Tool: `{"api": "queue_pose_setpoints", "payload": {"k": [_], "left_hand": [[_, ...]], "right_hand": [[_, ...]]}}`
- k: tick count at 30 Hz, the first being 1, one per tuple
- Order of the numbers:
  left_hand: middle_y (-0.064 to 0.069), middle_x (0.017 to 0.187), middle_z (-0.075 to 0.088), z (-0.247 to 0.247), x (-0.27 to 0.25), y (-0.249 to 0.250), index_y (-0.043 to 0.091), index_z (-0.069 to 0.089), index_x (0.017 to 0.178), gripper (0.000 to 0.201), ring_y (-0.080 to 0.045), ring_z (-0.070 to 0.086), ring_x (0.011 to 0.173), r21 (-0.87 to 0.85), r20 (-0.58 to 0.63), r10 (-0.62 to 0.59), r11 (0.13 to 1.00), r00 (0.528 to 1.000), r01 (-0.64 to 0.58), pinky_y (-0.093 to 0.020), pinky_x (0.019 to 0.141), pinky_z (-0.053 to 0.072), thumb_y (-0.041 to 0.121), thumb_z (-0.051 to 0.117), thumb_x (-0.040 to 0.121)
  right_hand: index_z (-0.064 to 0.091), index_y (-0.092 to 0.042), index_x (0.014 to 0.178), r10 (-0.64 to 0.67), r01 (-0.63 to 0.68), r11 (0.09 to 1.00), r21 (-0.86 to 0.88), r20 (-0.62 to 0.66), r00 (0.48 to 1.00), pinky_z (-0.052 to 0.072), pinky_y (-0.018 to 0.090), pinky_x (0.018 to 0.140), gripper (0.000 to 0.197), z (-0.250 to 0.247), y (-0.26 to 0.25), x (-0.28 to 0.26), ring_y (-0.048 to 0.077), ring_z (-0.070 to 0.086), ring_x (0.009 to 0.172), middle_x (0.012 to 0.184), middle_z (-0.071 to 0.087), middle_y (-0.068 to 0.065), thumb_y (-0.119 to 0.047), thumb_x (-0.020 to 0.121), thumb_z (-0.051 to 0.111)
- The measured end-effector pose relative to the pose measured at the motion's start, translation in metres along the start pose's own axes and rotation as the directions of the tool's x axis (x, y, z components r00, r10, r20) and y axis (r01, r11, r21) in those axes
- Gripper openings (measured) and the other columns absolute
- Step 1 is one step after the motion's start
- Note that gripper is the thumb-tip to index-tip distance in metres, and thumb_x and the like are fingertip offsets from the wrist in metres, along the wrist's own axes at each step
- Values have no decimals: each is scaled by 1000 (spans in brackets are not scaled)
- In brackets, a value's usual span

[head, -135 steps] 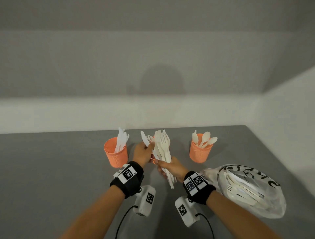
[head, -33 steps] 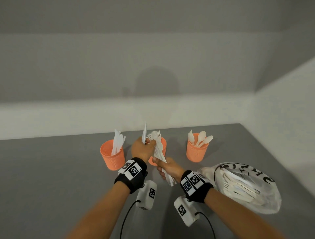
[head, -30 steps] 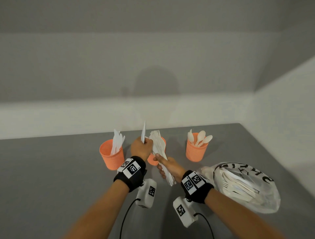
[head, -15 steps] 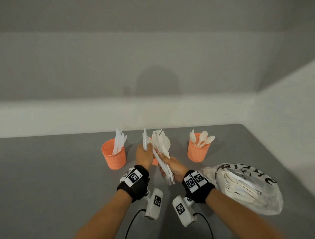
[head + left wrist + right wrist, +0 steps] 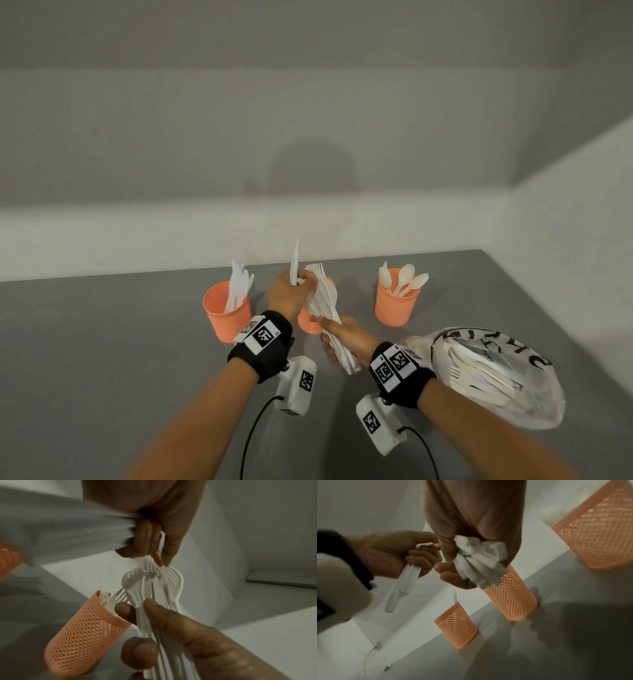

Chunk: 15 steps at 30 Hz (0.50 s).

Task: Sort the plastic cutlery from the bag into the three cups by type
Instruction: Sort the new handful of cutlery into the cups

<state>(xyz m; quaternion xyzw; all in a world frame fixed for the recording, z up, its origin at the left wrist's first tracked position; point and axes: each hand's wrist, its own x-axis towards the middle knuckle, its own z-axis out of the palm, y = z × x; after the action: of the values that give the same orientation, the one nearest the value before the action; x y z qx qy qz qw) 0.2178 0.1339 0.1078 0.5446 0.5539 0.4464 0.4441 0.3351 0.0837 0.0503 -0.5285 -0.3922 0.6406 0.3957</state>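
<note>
While the left cup [image 5: 226, 317] stands at the left of the grey table [image 5: 102, 359] with white knives [image 5: 238, 287] upright in it, the left hand [image 5: 289, 296] is raised just to its right, fingers curled round a knife [image 5: 294, 262] whose blade points straight up. The left wrist view shows that hand's thumb and forefinger [image 5: 169, 545] also pinching at the tine ends of the fork bundle [image 5: 325, 308]; how firmly they grip there cannot be told. Behind the two hands stands the middle cup [image 5: 308, 323], mostly hidden, with a few forks [image 5: 118, 597] in it. The right hand [image 5: 346, 337] is closed round the handles of the fork bundle, thumb on top and fingers wrapped beneath, so the tines fan upward toward the left hand. Further right stands the right cup [image 5: 395, 305], holding spoons [image 5: 406, 279] with their bowls up. At the far right the plastic bag [image 5: 496, 373] lies on the table near the right forearm, with more white cutlery [image 5: 479, 373] visible through it. Both wrists wear black bands [image 5: 262, 346] with square printed markers.
</note>
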Motion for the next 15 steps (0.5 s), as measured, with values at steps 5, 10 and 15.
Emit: {"api": "queue_pose_setpoints", "payload": {"k": [5, 10, 15], "left_hand": [[1, 57, 53, 5, 2, -1, 15, 50, 54, 30, -17, 51, 57, 135, 47, -10, 991, 999, 3, -26, 58, 43, 13, 64, 81], [-2, 63, 51, 11, 0, 0, 9, 48, 73, 16, -22, 56, 65, 153, -1, 27, 988, 1000, -27, -30, 64, 48, 12, 50, 89], [-2, 66, 58, 15, -11, 0, 3, 41, 96, 7, -9, 54, 45, -88, -123, 16, 996, 992, -27, -9, 37, 39, 10, 39, 96]], "right_hand": [[49, -14, 89, -48, 46, 997, -67, -21, 999, 36, 18, 38, 18, -2, 3, 0, 7, 42, 36, 59, 44, 1, -31, 95, 50], [54, -13, 97, -45, 45, 999, -2, -12, 999, 34, 17, 38, 26, -2, 0, -4, 6, 40, 37, 60, 43, 0, -39, 93, 51], [55, -16, 97, -36, 40, 992, 123, -35, 999, 33, 16, 38, 41, 0, -4, -2, 7, 38, 38, 56, 46, -4, -54, 92, 41]]}}
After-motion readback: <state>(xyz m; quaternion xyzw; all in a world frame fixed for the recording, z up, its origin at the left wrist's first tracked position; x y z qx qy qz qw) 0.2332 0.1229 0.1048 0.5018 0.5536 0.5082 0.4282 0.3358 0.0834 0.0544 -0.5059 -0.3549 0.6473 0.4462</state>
